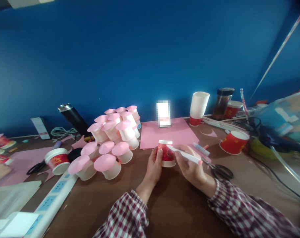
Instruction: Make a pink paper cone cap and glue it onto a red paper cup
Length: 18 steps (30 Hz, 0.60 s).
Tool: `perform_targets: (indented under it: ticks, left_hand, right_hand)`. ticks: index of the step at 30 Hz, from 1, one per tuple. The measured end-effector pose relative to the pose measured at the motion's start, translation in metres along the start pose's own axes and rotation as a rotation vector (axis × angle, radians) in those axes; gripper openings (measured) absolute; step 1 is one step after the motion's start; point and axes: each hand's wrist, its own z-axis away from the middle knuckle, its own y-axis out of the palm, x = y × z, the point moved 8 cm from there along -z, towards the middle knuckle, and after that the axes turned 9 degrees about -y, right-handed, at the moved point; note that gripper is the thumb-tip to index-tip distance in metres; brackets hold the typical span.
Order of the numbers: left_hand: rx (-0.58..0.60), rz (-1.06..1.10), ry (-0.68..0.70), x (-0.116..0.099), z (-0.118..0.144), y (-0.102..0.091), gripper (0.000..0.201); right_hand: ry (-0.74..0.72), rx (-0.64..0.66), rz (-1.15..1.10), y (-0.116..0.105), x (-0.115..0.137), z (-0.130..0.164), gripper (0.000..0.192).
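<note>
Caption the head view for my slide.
Left hand holds a red cup, right hand a white pen, near pink-topped cups.

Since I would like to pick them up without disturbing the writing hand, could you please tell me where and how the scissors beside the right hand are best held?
Probably by the black handles, reaching in from the right: the loops point away from the right hand, while the blade end runs toward it and is partly hidden.

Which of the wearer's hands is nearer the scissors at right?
Right. The right hand, holding a white pen, is just left of the scissors; the left hand, on a red cup, is farther left.
</note>
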Motion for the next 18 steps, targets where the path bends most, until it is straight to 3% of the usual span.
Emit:
perform_targets:
  ticks: [18]
  left_hand:
    - [-0.018, -0.016, -0.002, -0.0008, -0.0001, -0.0010, 0.042]
  right_hand:
    - [0.015, 0.005, -0.082, 0.0006, -0.0011, -0.0014, 0.013]
